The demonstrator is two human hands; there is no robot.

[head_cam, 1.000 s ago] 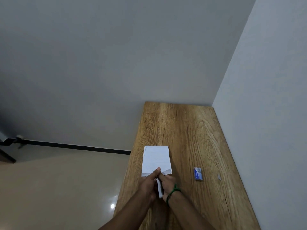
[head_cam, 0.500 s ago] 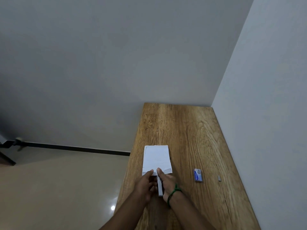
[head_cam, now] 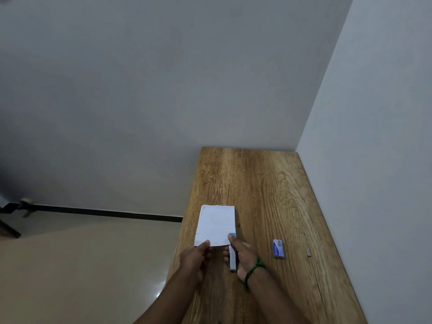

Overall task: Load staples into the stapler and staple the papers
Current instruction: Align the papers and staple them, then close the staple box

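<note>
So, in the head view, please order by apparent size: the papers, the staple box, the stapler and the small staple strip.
1. papers, clearly largest.
2. stapler and staple box: similar, and the right hand partly hides the stapler, so no ranking.
3. staple strip, smallest.

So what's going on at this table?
A person is stapling papers on a wooden table. The right hand holds a stapler at the near right corner of the sheets, while the left hand pinches their near edge. A small staple box and a short strip of staples lie off to the right. Whether a staple has gone in yet cannot be told.
</note>
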